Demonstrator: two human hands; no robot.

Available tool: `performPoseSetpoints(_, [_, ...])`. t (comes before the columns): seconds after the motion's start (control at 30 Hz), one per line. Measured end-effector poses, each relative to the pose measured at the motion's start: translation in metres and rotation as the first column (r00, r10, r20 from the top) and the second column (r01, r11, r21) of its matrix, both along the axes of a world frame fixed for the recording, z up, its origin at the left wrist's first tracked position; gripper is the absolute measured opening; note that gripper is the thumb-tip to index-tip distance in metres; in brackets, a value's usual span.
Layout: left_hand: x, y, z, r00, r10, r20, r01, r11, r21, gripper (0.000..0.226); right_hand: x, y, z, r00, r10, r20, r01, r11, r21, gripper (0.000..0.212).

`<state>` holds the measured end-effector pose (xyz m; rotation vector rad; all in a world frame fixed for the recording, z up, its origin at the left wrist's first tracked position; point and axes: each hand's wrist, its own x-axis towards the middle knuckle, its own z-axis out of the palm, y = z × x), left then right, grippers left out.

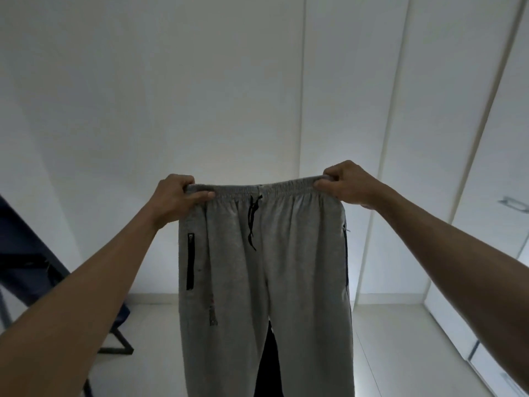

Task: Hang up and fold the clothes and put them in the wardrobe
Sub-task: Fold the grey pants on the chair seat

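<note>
Head view: sweatpants (266, 270) in both hands, legs cut off below.

**Dim room, soft light, bent edges**

You see a dim, grey-toned picture with low contrast. The brightest patch sits low on the wall (286, 156) behind the sweatpants (266, 276), fading to shadow toward the upper corners. The floor (386, 339) catches a pale sheen. Your forearms read dark and underexposed. Straight wardrobe doors (486, 138) lean and bow at the right edge from the wide lens. Detail is soft throughout, slightly smeared.
</note>
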<state>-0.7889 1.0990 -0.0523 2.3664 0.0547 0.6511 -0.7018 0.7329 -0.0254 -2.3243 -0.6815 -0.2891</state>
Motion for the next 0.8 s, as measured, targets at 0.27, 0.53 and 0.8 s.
performPoseSetpoints(0.27, [0.009,-0.020,0.010,0.991,-0.100,0.084,0.124,0.921,-0.369,0.039,0.020,0.003,-0.011,0.991,-0.031,-0.126,0.060,0.972,0.229,0.040])
performPoseSetpoints(0.53, [0.028,-0.034,-0.014,0.965,0.262,0.033,-0.243,0.929,-0.279,0.028,0.012,0.024,-0.025,0.914,-0.314,-0.257,0.378,0.889,0.260,0.022])
performPoseSetpoints(0.8, [0.049,-0.115,-0.001,0.971,0.211,0.110,-0.154,0.909,-0.387,0.027,-0.027,0.123,-0.022,0.955,-0.135,-0.263,0.243,0.867,0.435,0.013])
